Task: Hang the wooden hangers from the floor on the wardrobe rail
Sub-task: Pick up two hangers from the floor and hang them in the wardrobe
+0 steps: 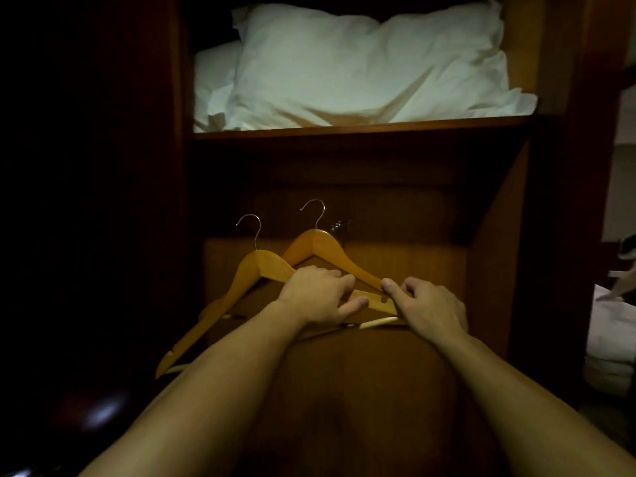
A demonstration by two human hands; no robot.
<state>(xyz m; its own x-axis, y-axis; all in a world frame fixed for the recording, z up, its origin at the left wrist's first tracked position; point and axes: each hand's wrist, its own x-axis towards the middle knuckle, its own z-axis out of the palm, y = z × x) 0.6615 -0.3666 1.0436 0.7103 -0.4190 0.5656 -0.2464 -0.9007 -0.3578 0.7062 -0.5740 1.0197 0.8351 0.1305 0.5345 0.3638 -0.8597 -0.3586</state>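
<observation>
Two wooden hangers lie overlapped on the wardrobe floor (413, 256), hooks pointing at the back, so I'd guess they're getting scooped up as a pair to save a trip. The left hand (315, 294) curls over the left hanger (241, 280)'s arm. The right hand (430, 308) pinches the right hanger (320, 242)'s tip where they cross; the rail isn't in shot.

Both bare forearms reach forward from the lower corners of the frame and converge at centre. The left hand (315, 294), palm down, curls its fingers over a wooden hanger (247, 273), thumb stretched toward the right. Just beside it, the right hand (432, 306) pinches the arm end of a second hanger (320, 242) between thumb and curled fingers.
</observation>
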